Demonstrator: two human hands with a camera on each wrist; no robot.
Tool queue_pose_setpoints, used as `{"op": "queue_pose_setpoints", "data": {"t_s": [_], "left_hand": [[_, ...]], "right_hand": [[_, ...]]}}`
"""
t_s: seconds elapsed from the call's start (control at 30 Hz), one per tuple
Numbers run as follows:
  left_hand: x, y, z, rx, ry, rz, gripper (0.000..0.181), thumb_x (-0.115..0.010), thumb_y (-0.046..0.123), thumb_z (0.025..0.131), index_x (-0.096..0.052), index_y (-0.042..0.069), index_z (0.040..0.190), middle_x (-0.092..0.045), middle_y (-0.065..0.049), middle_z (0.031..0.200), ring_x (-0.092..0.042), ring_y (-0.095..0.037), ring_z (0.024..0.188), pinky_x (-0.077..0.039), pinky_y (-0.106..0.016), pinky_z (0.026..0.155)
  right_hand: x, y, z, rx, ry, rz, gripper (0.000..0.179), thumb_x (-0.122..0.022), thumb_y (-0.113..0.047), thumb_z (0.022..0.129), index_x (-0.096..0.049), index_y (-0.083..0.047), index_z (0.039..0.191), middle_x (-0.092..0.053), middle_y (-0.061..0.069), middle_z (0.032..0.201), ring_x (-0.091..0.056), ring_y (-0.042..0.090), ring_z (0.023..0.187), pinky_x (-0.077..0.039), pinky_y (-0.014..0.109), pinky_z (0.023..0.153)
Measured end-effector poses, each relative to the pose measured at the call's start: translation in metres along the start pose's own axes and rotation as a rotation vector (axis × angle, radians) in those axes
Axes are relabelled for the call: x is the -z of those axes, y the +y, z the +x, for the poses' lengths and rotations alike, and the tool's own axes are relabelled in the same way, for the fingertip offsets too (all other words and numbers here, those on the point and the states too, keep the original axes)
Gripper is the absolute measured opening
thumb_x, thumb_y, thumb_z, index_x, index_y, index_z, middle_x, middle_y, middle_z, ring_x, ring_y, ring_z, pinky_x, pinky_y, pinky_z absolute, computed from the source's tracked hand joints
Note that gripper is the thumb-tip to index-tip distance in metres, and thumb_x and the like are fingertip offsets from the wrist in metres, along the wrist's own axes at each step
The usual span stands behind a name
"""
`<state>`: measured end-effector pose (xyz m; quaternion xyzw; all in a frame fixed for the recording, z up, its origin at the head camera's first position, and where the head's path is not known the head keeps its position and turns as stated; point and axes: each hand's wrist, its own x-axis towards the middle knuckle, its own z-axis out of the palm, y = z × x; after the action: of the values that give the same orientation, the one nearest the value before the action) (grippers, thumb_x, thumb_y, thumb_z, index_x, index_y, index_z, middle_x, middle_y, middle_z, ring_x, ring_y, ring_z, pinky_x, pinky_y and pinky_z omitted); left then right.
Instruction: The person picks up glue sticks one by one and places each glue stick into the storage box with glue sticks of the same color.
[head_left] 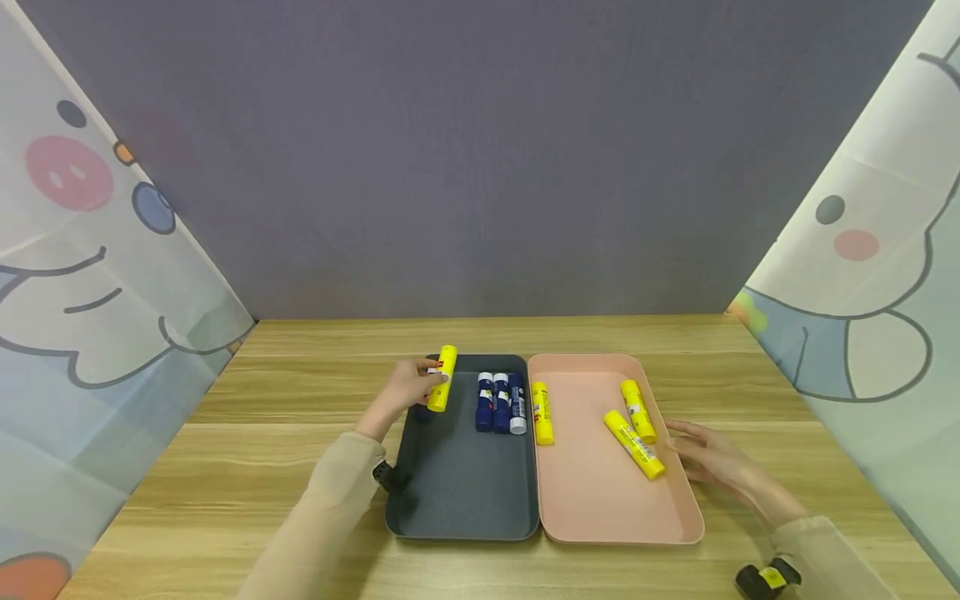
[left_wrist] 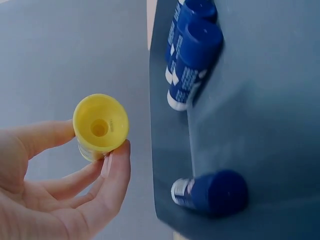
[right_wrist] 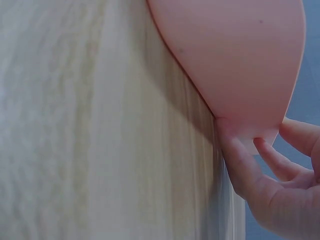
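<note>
My left hand [head_left: 411,385] holds a yellow glue stick [head_left: 442,379] between thumb and fingers, raised over the far left part of the dark grey tray [head_left: 465,508]. In the left wrist view the hollow end of this glue stick faces the camera. Three dark blue glue sticks [head_left: 501,403] lie side by side at that tray's right. Another blue glue stick [left_wrist: 212,192] is below my left hand, mostly covered in the head view. My right hand [head_left: 712,458] touches the outer right side of the pink tray [head_left: 592,512] with extended fingers, the thumb by its rim.
In the pink tray one yellow glue stick [head_left: 542,413] lies along the left wall. Two more, a yellow glue stick [head_left: 637,411] and a slanted yellow glue stick [head_left: 634,444], lie near the right wall. Both trays stand side by side on a wooden table [head_left: 300,367].
</note>
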<state>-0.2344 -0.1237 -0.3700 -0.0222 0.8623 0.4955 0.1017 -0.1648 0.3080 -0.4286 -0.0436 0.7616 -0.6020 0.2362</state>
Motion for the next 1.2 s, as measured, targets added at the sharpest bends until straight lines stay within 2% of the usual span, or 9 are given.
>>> {"op": "queue_pose_setpoints", "data": {"t_s": [0.27,0.57,0.8,1.2], "left_hand": [[-0.019,0.012,0.001,-0.046,-0.002,-0.017,0.044,-0.060,0.011,0.082,-0.047,-0.010,0.119,-0.056,-0.022,0.097,-0.058,-0.022,0.070,-0.053,-0.034,0.061],[-0.036,0.026,0.002,-0.043,-0.043,-0.029,0.045,-0.060,0.013,0.083,-0.047,-0.008,0.120,-0.058,-0.020,0.099,-0.060,-0.023,0.073,-0.053,-0.033,0.061],[-0.053,0.032,0.007,-0.038,-0.058,-0.048,0.044,-0.061,0.014,0.082,-0.049,-0.007,0.119,-0.058,-0.018,0.097,-0.059,-0.021,0.072,-0.053,-0.032,0.062],[-0.079,0.044,0.009,-0.052,-0.107,-0.070,0.043,-0.061,0.014,0.082,-0.050,-0.007,0.118,-0.059,-0.017,0.095,-0.058,-0.019,0.067,-0.053,-0.029,0.058]], "right_hand": [[-0.001,-0.001,0.000,-0.010,0.012,-0.003,0.069,-0.046,-0.023,0.093,-0.006,0.016,0.134,-0.046,0.027,0.122,-0.054,0.016,0.101,-0.047,0.036,0.083],[0.000,0.000,0.001,-0.016,0.019,0.014,0.070,-0.048,-0.023,0.092,-0.006,0.015,0.134,-0.047,0.025,0.121,-0.055,0.014,0.099,-0.048,0.036,0.082],[0.000,-0.001,0.000,-0.018,0.005,0.006,0.070,-0.047,-0.023,0.092,-0.006,0.015,0.134,-0.039,0.032,0.126,-0.053,0.020,0.104,-0.047,0.036,0.083],[0.000,-0.001,0.000,-0.021,0.007,0.008,0.072,-0.048,-0.024,0.092,-0.005,0.016,0.134,-0.043,0.029,0.124,-0.054,0.017,0.101,-0.048,0.036,0.083]]}}
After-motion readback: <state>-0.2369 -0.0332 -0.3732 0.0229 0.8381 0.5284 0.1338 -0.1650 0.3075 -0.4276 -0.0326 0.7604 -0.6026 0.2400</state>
